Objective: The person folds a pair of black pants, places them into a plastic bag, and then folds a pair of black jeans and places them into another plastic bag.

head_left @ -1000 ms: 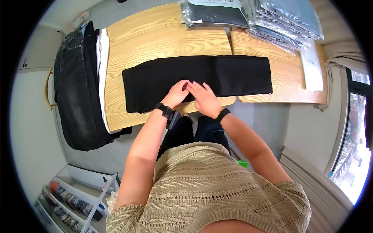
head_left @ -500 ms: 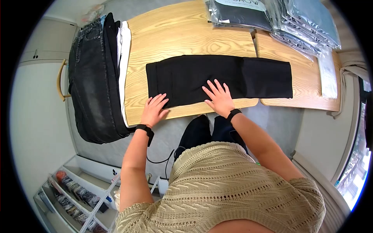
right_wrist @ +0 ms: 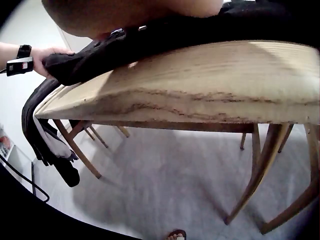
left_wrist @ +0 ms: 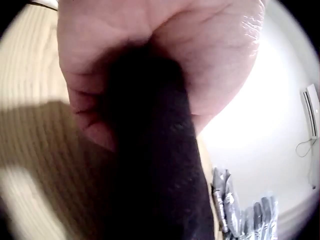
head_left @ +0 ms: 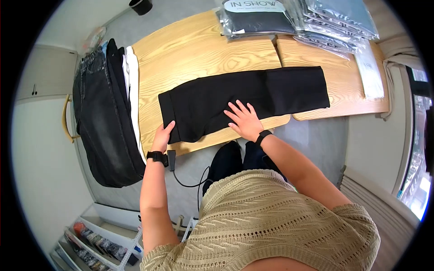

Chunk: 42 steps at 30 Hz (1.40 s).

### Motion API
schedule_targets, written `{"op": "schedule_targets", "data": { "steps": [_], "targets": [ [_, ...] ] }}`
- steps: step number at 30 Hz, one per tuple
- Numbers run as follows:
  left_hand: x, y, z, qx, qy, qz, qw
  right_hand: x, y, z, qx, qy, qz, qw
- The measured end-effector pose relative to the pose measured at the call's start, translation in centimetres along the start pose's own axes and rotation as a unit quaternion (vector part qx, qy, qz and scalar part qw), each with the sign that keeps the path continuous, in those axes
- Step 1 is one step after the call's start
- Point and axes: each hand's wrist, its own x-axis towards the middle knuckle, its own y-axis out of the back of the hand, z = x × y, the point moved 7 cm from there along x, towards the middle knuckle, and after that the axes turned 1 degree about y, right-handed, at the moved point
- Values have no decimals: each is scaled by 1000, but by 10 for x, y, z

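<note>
Folded black trousers (head_left: 226, 97) lie lengthwise across the wooden table (head_left: 181, 49), waistband end at the left. My left hand (head_left: 162, 137) grips the near corner of that end, thumb on top. In the left wrist view the black cloth (left_wrist: 165, 150) runs between the thumb side and the curled fingers of the left hand (left_wrist: 165, 50). With fingers spread, my right hand (head_left: 245, 121) rests on the near edge of the trousers at mid-length. The right wrist view shows the right hand (right_wrist: 130, 15) over the cloth, its fingers mostly hidden.
Dark jeans (head_left: 101, 117) and other garments hang over the table's left end. Bagged clothes (head_left: 257, 20) are stacked at the back right, with a white packet (head_left: 370, 74) beside them. A cable (head_left: 187, 185) hangs near my left wrist.
Both hands were together over the middle, then spread apart flat on the trousers. Since then the left hand has moved to the left corner and grips it; the cloth there has shifted and bunched slightly.
</note>
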Motion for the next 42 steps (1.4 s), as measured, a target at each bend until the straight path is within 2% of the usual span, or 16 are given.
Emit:
{"op": "schedule_targets", "data": {
  "steps": [6, 10, 13, 14, 16, 20, 22, 23, 24, 26, 32, 34, 36, 38, 39, 42],
  "targets": [
    [-51, -43, 84, -229, -29, -113, 966, -2, 5, 4, 38, -13, 11, 999],
    [-89, -116, 164, -258, -119, -167, 944, -4, 11, 24, 309, -71, 47, 947],
    [-98, -184, 215, -245, -179, -187, 935, -12, 17, 44, 637, -119, 86, 756],
    [-100, -210, 231, -229, -213, -182, 932, -16, -10, 59, 626, -179, 51, 757],
    [-98, -273, 250, -220, -203, -231, 926, -31, -9, 73, 803, -304, 42, 510],
    [-69, -416, 241, -54, -177, -263, 947, -48, 8, 109, 932, -255, 136, 216],
    [-56, -471, 211, -52, -100, -349, 930, -76, 26, 120, 888, -359, 198, 210],
    [-48, -475, 201, 14, -127, -327, 936, -78, 18, 126, 887, -375, 177, 204],
    [-39, -473, 192, 79, -156, -302, 937, -65, -2, 129, 948, -251, 168, 101],
    [-23, -447, 182, 223, -273, -251, 901, -64, -17, 135, 940, -277, 182, 83],
    [-50, -386, 143, 466, -457, -198, 731, -76, -22, 139, 915, -336, 149, 163],
    [-54, -382, 125, 518, -441, -196, 707, -108, -15, 149, 875, -341, 22, 344],
    [-57, -378, 110, 540, -417, -165, 713, -137, 44, 181, 702, -352, -21, 618],
    [-50, -375, 89, 531, -421, -138, 722, -165, 98, 233, 661, -282, 159, 677],
    [-48, -372, 83, 528, -428, -111, 725, -178, 133, 261, 499, -349, 216, 763],
    [-46, -373, 78, 511, -429, -95, 739, -212, 154, 343, 131, -415, 474, 765]
  ]
}}
